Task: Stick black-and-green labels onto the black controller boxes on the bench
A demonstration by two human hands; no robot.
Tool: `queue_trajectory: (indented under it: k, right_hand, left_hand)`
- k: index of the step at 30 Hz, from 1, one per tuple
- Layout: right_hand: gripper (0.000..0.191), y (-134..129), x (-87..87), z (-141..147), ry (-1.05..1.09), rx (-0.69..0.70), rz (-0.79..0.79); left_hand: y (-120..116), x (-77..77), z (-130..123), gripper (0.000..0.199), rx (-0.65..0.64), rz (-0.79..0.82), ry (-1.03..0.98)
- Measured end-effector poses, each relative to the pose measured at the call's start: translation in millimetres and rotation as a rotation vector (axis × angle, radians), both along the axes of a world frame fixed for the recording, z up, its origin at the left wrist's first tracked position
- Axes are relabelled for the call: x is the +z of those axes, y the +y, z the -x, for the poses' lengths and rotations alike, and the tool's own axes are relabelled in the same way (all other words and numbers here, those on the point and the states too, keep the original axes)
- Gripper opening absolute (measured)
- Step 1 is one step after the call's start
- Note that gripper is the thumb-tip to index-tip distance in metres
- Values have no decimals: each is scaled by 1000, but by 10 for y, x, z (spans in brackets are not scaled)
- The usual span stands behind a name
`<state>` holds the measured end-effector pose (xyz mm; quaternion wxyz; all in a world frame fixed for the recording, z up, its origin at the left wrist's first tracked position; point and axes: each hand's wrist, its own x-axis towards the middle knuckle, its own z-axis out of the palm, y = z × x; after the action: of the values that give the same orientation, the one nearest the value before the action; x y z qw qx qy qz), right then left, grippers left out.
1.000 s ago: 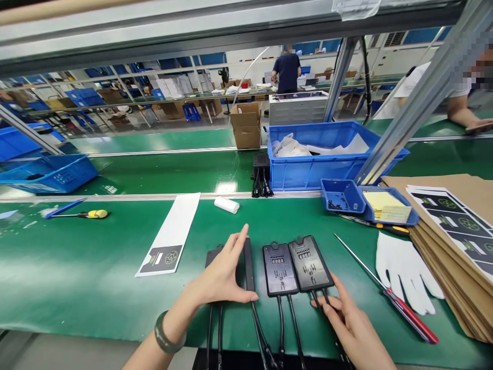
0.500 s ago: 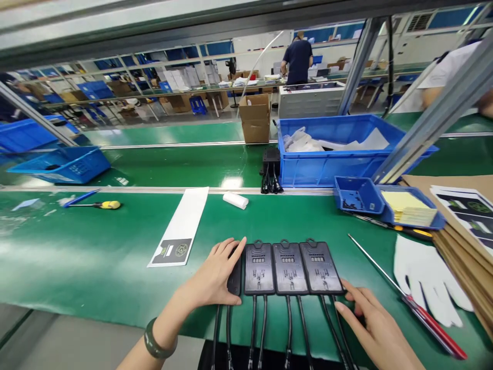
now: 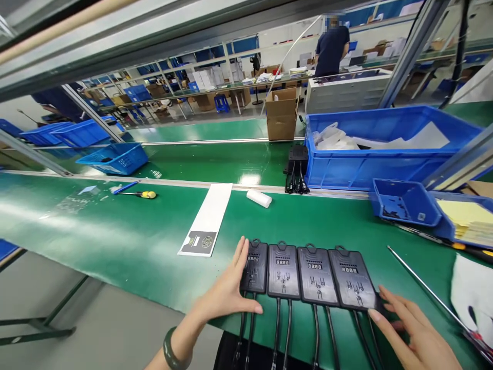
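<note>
Several black controllers with small digit displays lie face up side by side in a row, their cables running toward me. My left hand [image 3: 229, 290] is open along the outer side of the leftmost controller [image 3: 256, 267], fingers straight against its edge and thumb apart below. At the other end, my right hand [image 3: 414, 326] rests by the lower right corner of the rightmost controller [image 3: 352, 277]. Its thumb and forefinger are apart, near the corner; the other fingers are partly hidden. Between these lie two more, a left-middle controller [image 3: 284, 270] and a right-middle controller [image 3: 318, 275].
A printed white sleeve [image 3: 206, 221] and a white roll [image 3: 259, 198] lie beyond the row. A yellow-handled screwdriver [image 3: 146, 195] is at left. Rightward are a small blue bin [image 3: 404, 203], a long metal shaft [image 3: 423, 288] and a white glove [image 3: 472, 288]. A large blue crate [image 3: 346, 169] stands behind.
The view has swung left. The leftmost controller, mostly covered by my left hand before, now shows its display, and that hand lies along its outer edge. My right hand stays near the right corner.
</note>
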<state>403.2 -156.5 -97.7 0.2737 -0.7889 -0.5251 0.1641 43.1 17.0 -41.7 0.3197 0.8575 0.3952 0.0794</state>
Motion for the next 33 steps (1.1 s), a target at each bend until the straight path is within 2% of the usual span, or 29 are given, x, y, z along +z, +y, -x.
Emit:
queue_trajectory:
  k: [3,5,6,9,11,12,13,14,15,16,18,20,23,24,26,27,28,31,33]
  right_hand:
    - [69,107,117,172,-176,5,-42]
    - [72,168,196,255,-291,23,-54]
    - [73,190,228,277,-333,35,-51]
    - [72,222,290,273,-397,56,-26]
    - [68,230,319,231,-396,65,-15]
    - [64,238,336,206,-389,71,-17]
    - [60,252,356,182,-382,74,-27]
    - [57,274,379,164,-378,77,-48]
    - [55,306,407,154,-376,84,-78]
    - [53,348,438,157,-375,103,-114]
    - [47,452,509,206,-368,185,-190]
    - [40,561,584,316,-361,333,-230]
    - [32,664,679,540,-370,590,-190]
    - [31,674,698,611,-373,664,-154]
    - [30,666,712,715,-377,754,-91]
    - [30,654,707,745,-377,774,-72]
    - [30,641,695,761,-376,782,-67]
    - [32,610,641,752,-366,775,-98]
    - [33,604,612,733,-353,766,-135]
  left_hand:
    - [-140,-107,-325,131,8,-233,136]
    - [-199,-109,-552,127,-80,-307,180]
    - [-221,-91,-654,126,-147,-294,159]
    - [-266,23,-870,112,-441,-132,-46]
    - [-275,124,-927,80,-719,105,-194]
    - [-268,175,-932,62,-829,256,-249]
    - [-250,226,-928,49,-883,394,-292]
    - [-218,272,-921,41,-866,482,-322]
    - [-171,312,-916,35,-771,482,-328]
    - [-108,344,-918,30,-615,399,-317]
    - [54,368,-957,24,-288,128,-238]
    - [239,335,-1047,29,-100,-49,-153]
    - [507,211,-1231,56,-90,-59,-90]
    - [589,166,-1289,55,-110,-38,-73]
    - [741,95,-1379,31,-136,23,-45]
    - [809,73,-1407,17,-127,49,-37]
    - [869,62,-1424,15,-103,65,-33]
    - [973,84,-1430,36,-27,74,-38]
    - [975,120,-1423,32,-60,110,-43]
